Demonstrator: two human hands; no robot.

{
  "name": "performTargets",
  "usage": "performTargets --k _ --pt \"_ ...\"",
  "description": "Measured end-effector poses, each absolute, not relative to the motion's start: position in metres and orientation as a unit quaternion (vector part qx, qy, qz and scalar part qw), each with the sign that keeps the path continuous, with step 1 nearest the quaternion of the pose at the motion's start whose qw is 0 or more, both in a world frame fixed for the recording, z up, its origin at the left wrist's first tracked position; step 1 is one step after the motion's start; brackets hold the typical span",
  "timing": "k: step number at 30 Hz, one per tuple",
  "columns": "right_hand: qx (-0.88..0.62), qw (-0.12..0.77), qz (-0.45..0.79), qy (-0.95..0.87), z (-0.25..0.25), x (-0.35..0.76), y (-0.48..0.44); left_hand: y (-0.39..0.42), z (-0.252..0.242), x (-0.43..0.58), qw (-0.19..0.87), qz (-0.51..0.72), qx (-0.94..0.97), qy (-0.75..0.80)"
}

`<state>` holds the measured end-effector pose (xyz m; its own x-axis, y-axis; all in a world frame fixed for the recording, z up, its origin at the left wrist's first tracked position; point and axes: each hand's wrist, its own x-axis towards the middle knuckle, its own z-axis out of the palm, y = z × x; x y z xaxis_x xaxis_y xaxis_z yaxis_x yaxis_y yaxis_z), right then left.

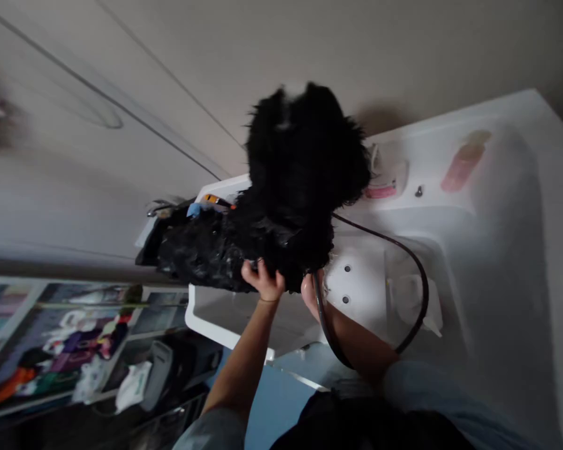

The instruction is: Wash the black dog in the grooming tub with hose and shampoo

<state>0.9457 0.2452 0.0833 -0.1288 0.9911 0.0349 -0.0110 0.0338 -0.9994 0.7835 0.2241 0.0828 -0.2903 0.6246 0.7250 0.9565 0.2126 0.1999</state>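
Observation:
A wet black dog [300, 169] stands in a white tub [502, 206], its fur streaked with suds along the back. My left hand [265, 282] lies on its side, fingers spread in the wet coat. Close to the dog's chest, my right hand [311, 297] is closed around the end of a dark hose [417, 262]. The fur hides the fingertips of that hand and whatever the hose ends in. From there the hose loops over my right forearm and across the tub.
A pink bottle [464, 165] and a container with pink contents [380, 189] rest on the tub's ledge. A white perforated plate [356, 281] lies inside the tub. An orange-handled tool [218, 200] sits behind the dog. Shelves with coloured items [75, 344] stand at lower left.

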Motion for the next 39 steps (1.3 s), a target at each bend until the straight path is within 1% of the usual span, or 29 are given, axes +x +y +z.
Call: performTargets --k 4,6,7,10,12,14,16,17,18,19,20,22,23,26,27,30,32,36,38,39 --pt "-0.436 0.502 0.484 -0.569 0.102 0.979 0.220 0.197 0.039 0.835 0.111 -0.316 -0.570 -0.750" --pt "-0.408 0.500 0.463 -0.607 0.123 1.002 0.230 0.191 0.036 0.855 0.083 -0.349 -0.576 -0.735" --pt "-0.397 0.515 0.444 -0.617 0.139 1.012 0.241 0.189 0.040 0.863 0.078 -0.372 -0.570 -0.728" --pt "-0.368 0.580 0.386 -0.616 0.197 1.030 0.292 0.191 0.075 0.877 0.039 -0.420 -0.555 -0.717" --pt "-0.358 0.532 0.399 -0.656 0.236 1.032 0.327 0.195 0.109 0.878 -0.007 -0.407 -0.573 -0.711" --pt "-0.371 0.482 0.383 -0.695 0.265 1.032 0.355 0.200 0.144 0.874 -0.017 -0.390 -0.593 -0.705" --pt "-0.396 0.502 0.293 -0.711 0.282 1.033 0.369 0.208 0.177 0.868 0.026 -0.397 -0.606 -0.688" --pt "-0.402 0.515 0.237 -0.719 0.286 1.033 0.371 0.214 0.190 0.866 0.056 -0.406 -0.611 -0.677" --pt "-0.397 0.508 0.189 -0.741 0.289 1.033 0.372 0.221 0.201 0.864 0.083 -0.411 -0.615 -0.668" --pt "-0.382 0.476 0.159 -0.776 0.291 1.033 0.370 0.228 0.209 0.863 0.101 -0.409 -0.620 -0.662" --pt "-0.361 0.424 0.147 -0.817 0.293 1.033 0.368 0.236 0.214 0.862 0.108 -0.399 -0.626 -0.661" --pt "-0.342 0.329 0.134 -0.870 0.298 1.032 0.365 0.249 0.216 0.863 0.100 -0.368 -0.645 -0.662" --pt "-0.364 0.311 0.113 -0.871 0.301 1.030 0.365 0.254 0.214 0.863 0.092 -0.356 -0.653 -0.663" --pt "-0.494 0.317 0.014 -0.809 0.305 1.016 0.361 0.260 0.204 0.861 0.075 -0.340 -0.658 -0.667" --pt "-0.507 0.305 -0.001 -0.806 0.303 1.009 0.358 0.260 0.201 0.859 0.072 -0.337 -0.655 -0.672" --pt "-0.426 0.222 0.033 -0.876 0.298 0.987 0.353 0.260 0.194 0.850 0.064 -0.321 -0.655 -0.681" --pt "-0.400 0.182 0.040 -0.897 0.306 0.980 0.363 0.262 0.191 0.845 0.054 -0.312 -0.660 -0.681" --pt "-0.492 0.138 -0.033 -0.859 0.327 0.973 0.396 0.269 0.184 0.837 0.044 -0.322 -0.675 -0.662" --pt "-0.476 0.134 -0.019 -0.869 0.313 0.969 0.391 0.269 0.178 0.829 0.057 -0.343 -0.674 -0.652" --pt "-0.443 0.150 0.000 -0.884 0.297 0.970 0.382 0.267 0.174 0.825 0.069 -0.355 -0.671 -0.648"
